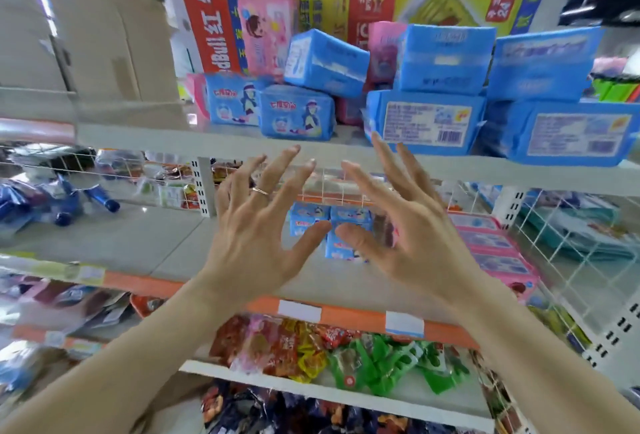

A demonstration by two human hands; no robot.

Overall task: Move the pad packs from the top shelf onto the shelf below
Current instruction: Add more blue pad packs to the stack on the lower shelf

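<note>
Several blue pad packs [426,120] are piled on the top shelf [221,142], with two cartoon-printed ones [296,113] at the front left and a pink pack [266,33] standing behind. On the shelf below [166,246], a few small blue packs [330,218] lie at the back and pink packs [495,250] along the right. My left hand [259,225] and my right hand [405,225] are raised side by side in front of the top shelf's edge, fingers spread, holding nothing. They partly hide the small packs on the shelf below.
Red and yellow cartons [311,0] stand behind the packs on the top shelf. A cardboard box [104,45] sits at the left. White wire dividers [571,243] bound the lower shelf's right side. Snack bags [346,357] fill the shelf underneath.
</note>
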